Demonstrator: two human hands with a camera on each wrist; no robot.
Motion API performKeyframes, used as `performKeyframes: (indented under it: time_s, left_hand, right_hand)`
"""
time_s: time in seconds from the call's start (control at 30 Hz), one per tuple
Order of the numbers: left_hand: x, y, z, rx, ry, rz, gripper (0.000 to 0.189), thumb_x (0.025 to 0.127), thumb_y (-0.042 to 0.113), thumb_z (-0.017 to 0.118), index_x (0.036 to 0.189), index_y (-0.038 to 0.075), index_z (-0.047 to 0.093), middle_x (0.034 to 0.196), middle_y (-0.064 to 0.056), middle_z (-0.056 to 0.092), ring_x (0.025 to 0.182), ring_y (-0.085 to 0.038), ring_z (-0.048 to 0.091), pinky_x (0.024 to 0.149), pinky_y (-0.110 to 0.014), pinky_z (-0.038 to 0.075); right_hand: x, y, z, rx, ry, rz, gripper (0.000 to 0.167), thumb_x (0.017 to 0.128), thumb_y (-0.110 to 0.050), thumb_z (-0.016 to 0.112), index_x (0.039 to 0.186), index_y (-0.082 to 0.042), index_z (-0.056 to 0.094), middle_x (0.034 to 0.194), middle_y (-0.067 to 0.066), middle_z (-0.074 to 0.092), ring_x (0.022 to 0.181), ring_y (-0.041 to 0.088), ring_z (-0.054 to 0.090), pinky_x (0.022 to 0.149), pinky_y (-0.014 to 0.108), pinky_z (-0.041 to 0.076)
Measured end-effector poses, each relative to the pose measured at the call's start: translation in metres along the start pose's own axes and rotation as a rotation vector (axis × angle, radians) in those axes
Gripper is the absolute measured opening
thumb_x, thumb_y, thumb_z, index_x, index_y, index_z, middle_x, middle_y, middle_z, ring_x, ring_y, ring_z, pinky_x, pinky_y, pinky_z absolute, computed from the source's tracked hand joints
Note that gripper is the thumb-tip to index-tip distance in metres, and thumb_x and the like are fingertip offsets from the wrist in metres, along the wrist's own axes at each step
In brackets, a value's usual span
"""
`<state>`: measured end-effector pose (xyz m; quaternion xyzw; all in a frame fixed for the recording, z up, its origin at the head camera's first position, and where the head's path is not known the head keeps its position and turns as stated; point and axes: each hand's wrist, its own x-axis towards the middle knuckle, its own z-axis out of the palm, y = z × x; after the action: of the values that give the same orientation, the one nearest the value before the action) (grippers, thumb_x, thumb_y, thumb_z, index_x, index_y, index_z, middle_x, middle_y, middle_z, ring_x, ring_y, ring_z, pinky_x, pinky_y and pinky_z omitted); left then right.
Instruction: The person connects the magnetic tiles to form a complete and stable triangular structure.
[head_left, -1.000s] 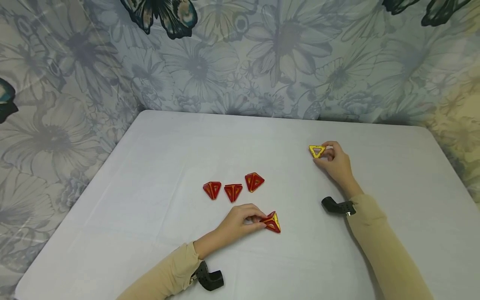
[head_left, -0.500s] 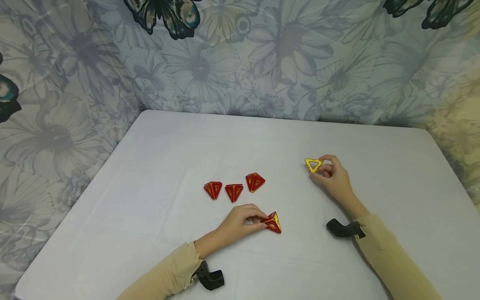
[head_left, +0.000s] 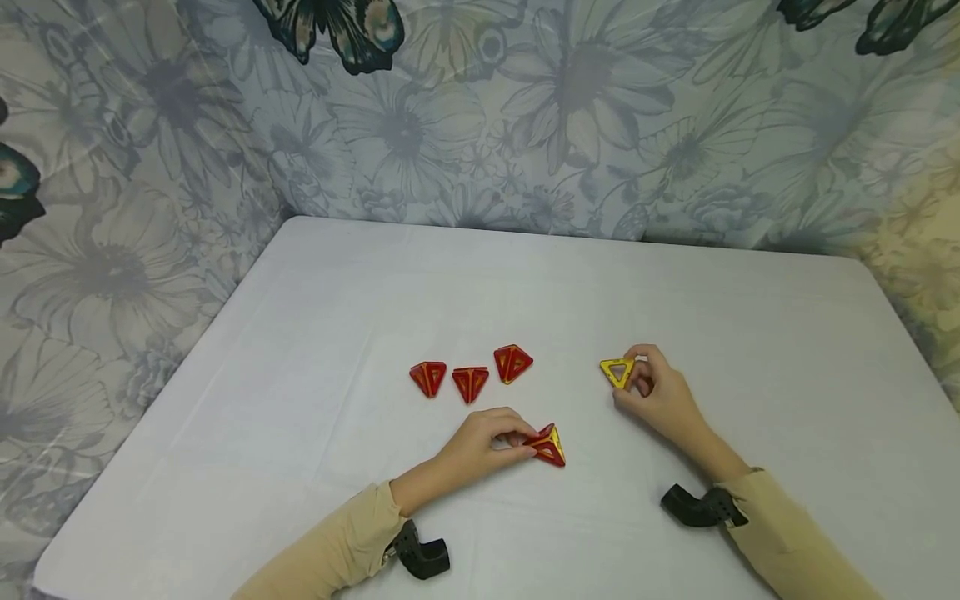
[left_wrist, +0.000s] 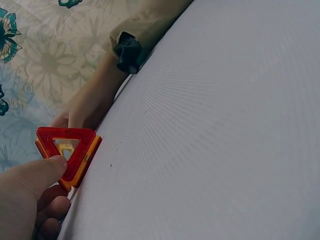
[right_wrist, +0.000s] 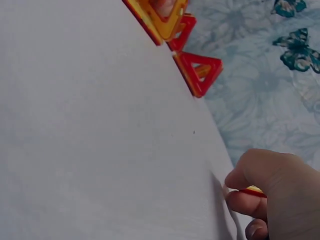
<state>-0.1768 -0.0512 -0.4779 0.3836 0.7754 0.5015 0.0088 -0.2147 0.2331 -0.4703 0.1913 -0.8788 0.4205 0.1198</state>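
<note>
My left hand pinches a red and yellow pyramid of triangular magnetic tiles low over the table, or on it. In the left wrist view the thumb presses the red triangular face of this pyramid. To the right and farther back, my right hand holds a yellow triangular magnetic tile by its right side. In the right wrist view the right hand hides most of that tile; only a red and yellow edge shows.
Behind my left hand stand three red pyramids: a left one, a middle one and a right one. They rest on a white-covered table. A floral-patterned cloth hangs behind the far edge.
My right hand has come nearer the front of the table and slightly left, carrying the yellow tile. The left hand and its pyramid stay in nearly the same place.
</note>
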Motion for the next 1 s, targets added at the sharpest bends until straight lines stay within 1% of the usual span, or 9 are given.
performKeyframes:
  time_s: [0.17,0.33,0.43,0.53,0.6,0.7,0.83,1.0]
  left_hand:
    - [0.0,-0.001,0.0,0.005,0.002,0.004,0.016,0.079,0.01,0.069,0.093,0.005,0.067,0.085,0.002,0.061,0.072,-0.003,0.052,0.065,-0.016,0.043]
    - [0.0,-0.001,0.0,0.013,0.001,0.01,0.016,0.078,0.009,0.07,0.093,0.005,0.067,0.084,0.002,0.061,0.071,-0.002,0.051,0.065,-0.016,0.043]
    - [0.0,-0.001,0.0,0.017,0.005,0.018,0.016,0.078,0.009,0.07,0.093,0.005,0.067,0.083,0.002,0.061,0.071,-0.002,0.051,0.065,-0.016,0.043]
    - [0.0,-0.001,0.0,0.018,0.007,0.018,0.016,0.078,0.009,0.07,0.092,0.005,0.067,0.083,0.002,0.06,0.071,-0.002,0.051,0.065,-0.016,0.043]
    - [0.0,-0.001,0.0,0.017,0.006,0.014,0.015,0.078,0.009,0.07,0.092,0.005,0.067,0.083,0.002,0.061,0.071,-0.002,0.051,0.065,-0.016,0.043]
    - [0.0,-0.002,0.0,0.013,0.004,0.011,0.015,0.078,0.009,0.07,0.092,0.005,0.067,0.083,0.002,0.061,0.071,-0.002,0.051,0.064,-0.016,0.043]
    - [0.0,-0.002,-0.001,0.01,0.005,0.01,0.015,0.078,0.009,0.07,0.092,0.005,0.067,0.082,0.002,0.06,0.071,-0.003,0.051,0.064,-0.016,0.043]
    - [0.001,-0.002,-0.001,0.01,-0.001,0.004,0.016,0.078,0.009,0.07,0.093,0.005,0.067,0.083,0.001,0.06,0.071,-0.002,0.051,0.064,-0.016,0.043]
  right_hand:
    - [-0.008,-0.008,0.005,-0.01,-0.019,-0.038,0.045,0.066,0.007,0.066,0.102,-0.002,0.043,0.061,-0.007,0.047,0.049,0.001,0.03,0.042,0.02,0.025]
    - [-0.013,-0.014,0.01,0.019,-0.047,-0.054,0.046,0.065,0.007,0.069,0.102,-0.004,0.043,0.062,-0.008,0.048,0.049,0.001,0.031,0.042,0.019,0.027]
    - [-0.016,-0.019,0.012,0.101,-0.08,-0.06,0.047,0.065,0.009,0.071,0.102,-0.004,0.044,0.062,-0.008,0.047,0.05,0.002,0.031,0.043,0.021,0.028]
    - [-0.017,-0.025,0.014,0.22,-0.132,-0.053,0.048,0.065,0.013,0.07,0.102,-0.002,0.043,0.06,-0.007,0.047,0.05,0.003,0.031,0.043,0.023,0.027]
    - [-0.018,-0.035,0.014,0.287,-0.172,-0.051,0.047,0.065,0.016,0.069,0.101,0.0,0.042,0.059,-0.004,0.047,0.049,0.004,0.03,0.042,0.024,0.026]
    - [-0.02,-0.051,0.015,0.337,-0.228,-0.084,0.045,0.064,0.018,0.068,0.098,0.003,0.041,0.058,-0.002,0.048,0.049,0.005,0.031,0.041,0.026,0.026]
    - [-0.021,-0.069,0.016,0.324,-0.276,-0.132,0.044,0.063,0.017,0.069,0.096,0.005,0.042,0.058,-0.003,0.047,0.049,0.005,0.032,0.042,0.024,0.028]
    - [-0.021,-0.073,0.017,0.302,-0.277,-0.172,0.044,0.062,0.017,0.069,0.095,0.004,0.042,0.059,-0.005,0.048,0.048,0.005,0.032,0.043,0.02,0.028]
